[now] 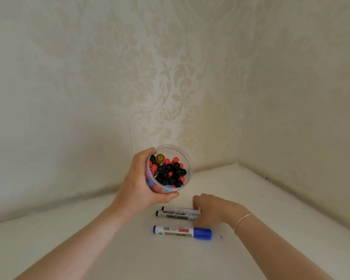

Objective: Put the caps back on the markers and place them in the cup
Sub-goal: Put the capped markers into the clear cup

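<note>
My left hand (136, 183) grips a clear plastic cup (185, 158) from its left side and holds it above the white surface. Several capped markers, black, red, blue and one yellow, stand inside it. Below the cup two black whiteboard markers (177, 214) lie side by side on the surface. My right hand (212, 211) rests on their right ends, fingers curled over the cap ends, which it hides. A blue marker (182, 231) with its blue cap on lies just in front of them, untouched.
The white surface (170, 257) sits in a corner between two walls with pale patterned wallpaper (170, 77). A thin bracelet (241, 219) is on my right wrist.
</note>
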A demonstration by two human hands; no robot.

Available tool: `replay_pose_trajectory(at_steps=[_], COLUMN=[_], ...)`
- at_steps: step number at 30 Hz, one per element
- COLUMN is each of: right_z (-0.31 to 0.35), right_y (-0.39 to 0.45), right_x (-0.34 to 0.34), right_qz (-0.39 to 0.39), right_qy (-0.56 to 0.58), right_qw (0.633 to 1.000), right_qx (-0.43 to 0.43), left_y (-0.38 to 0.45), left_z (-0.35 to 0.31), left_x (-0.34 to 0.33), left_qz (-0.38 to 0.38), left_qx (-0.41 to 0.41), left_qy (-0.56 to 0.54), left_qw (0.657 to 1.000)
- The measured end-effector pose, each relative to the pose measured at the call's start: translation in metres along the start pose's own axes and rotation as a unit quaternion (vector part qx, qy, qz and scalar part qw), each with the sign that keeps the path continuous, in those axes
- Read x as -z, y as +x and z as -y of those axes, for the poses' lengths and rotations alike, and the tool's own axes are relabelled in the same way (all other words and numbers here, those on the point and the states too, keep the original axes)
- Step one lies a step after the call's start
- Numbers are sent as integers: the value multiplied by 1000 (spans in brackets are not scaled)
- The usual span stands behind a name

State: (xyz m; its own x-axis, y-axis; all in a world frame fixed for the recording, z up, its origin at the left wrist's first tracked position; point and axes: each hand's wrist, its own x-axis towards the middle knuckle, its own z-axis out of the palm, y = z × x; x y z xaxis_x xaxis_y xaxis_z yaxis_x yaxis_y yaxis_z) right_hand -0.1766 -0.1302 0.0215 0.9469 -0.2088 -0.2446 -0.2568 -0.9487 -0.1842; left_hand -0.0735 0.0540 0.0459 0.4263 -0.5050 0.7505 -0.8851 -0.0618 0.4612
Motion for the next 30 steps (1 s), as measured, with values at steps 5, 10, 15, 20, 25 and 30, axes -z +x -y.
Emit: replay_pose_trajectory(at_steps=[5, 10, 15, 20, 25, 30], right_z=[-9, -20, -14, 2, 28, 31], right_y=[2, -16, -56, -81, -78, -73], right_x=[-1, 36, 90, 120, 124, 126], right_qz=[-67, -140, -142, -55, -221, -279], right_qy=[52, 202, 437, 387, 215, 152], right_qw=[996, 969, 885, 910, 943, 939], right_qx=[0, -12, 74, 140, 123, 130], left_y=[-6, -9, -11, -10, -8, -9], left_z=[2, 6, 9, 7, 6, 10], left_x=[2, 4, 6, 7, 8, 9], left_qz=[4, -4, -7, -6, -8, -12], left_qx=[-3, 6, 14, 10, 13, 23], left_qy=[-1, -16, -19, -13, -23, -17], left_qw=[1000, 1000, 1000, 1000, 1000, 1000])
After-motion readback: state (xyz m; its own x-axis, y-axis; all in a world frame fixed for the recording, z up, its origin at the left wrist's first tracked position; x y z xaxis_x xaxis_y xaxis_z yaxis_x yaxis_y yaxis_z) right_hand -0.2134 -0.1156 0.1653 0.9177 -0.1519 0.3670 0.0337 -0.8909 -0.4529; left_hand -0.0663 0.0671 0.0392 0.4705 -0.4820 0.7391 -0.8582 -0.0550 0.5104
